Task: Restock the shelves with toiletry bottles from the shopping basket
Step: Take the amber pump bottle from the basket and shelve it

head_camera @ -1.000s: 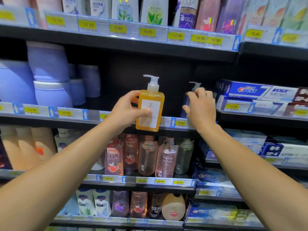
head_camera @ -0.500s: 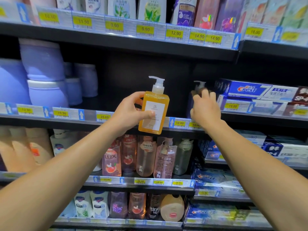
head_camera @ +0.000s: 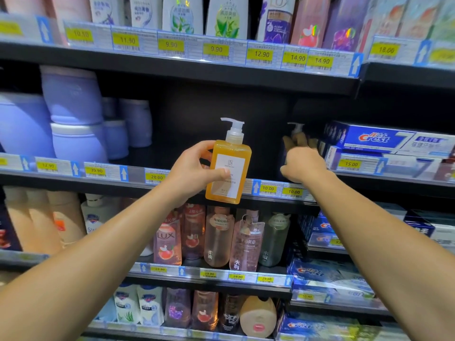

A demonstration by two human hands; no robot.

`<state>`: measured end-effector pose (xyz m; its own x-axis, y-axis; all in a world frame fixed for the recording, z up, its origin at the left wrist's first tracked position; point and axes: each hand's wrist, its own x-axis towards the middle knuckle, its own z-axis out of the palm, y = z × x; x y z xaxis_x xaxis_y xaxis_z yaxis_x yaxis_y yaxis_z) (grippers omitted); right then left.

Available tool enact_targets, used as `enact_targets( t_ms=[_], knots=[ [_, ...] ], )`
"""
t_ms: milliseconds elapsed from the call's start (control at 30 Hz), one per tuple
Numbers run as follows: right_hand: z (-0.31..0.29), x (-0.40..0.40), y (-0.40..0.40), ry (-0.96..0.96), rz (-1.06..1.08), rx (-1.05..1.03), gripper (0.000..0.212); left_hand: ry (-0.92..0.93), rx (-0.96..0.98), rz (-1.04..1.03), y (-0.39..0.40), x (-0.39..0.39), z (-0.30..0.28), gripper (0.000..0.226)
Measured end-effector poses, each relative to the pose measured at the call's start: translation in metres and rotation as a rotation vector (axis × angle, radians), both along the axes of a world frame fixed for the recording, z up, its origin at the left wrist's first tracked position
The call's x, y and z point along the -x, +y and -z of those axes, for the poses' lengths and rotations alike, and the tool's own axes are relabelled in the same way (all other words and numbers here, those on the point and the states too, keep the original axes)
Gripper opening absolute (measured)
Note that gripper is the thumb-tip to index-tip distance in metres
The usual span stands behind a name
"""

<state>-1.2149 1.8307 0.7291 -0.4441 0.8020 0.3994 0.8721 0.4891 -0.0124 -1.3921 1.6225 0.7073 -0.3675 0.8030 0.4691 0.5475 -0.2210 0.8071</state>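
The left hand (head_camera: 194, 172), its grip pinching the upright amber plastic pump bottle (head_camera: 229, 168), stood just before the dark vacant shelf (head_camera: 172, 153) gap beyond; right-hand (head_camera: 304, 163) grip indeterminable.

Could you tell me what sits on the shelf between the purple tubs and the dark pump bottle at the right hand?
In the head view, that shelf stretch looks bare; only the orange pump bottle, gripped by the left hand, hangs before it.

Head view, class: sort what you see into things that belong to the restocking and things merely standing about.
In the job: orange pump bottle in the left hand; dark pump bottle under the right hand; middle shelf.
Standing about: purple tubs; Crest boxes; pink bottles.
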Motion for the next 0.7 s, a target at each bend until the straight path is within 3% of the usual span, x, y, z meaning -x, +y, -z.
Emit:
enact_targets(
  t_ms=[100,300,500,700],
  knots=[
    [-0.003,-0.003,-0.012,0.061,-0.031,-0.024,0.052,0.006,-0.024,-0.003,-0.003,-0.004,-0.006,0.056],
    [0.027,-0.025,-0.053,0.382,-0.321,-0.160,0.040,0.025,-0.174,0.023,0.005,-0.012,-0.035,0.056],
    [0.069,-0.047,-0.062,0.104,-0.319,-0.263,0.056,0.144,-0.166,-0.051,0.043,-0.026,-0.047,0.061],
    [0.081,-0.051,-0.056,0.088,-0.323,-0.320,0.076,0.117,0.053,-0.167,0.083,-0.025,-0.032,0.059]
  ],
)
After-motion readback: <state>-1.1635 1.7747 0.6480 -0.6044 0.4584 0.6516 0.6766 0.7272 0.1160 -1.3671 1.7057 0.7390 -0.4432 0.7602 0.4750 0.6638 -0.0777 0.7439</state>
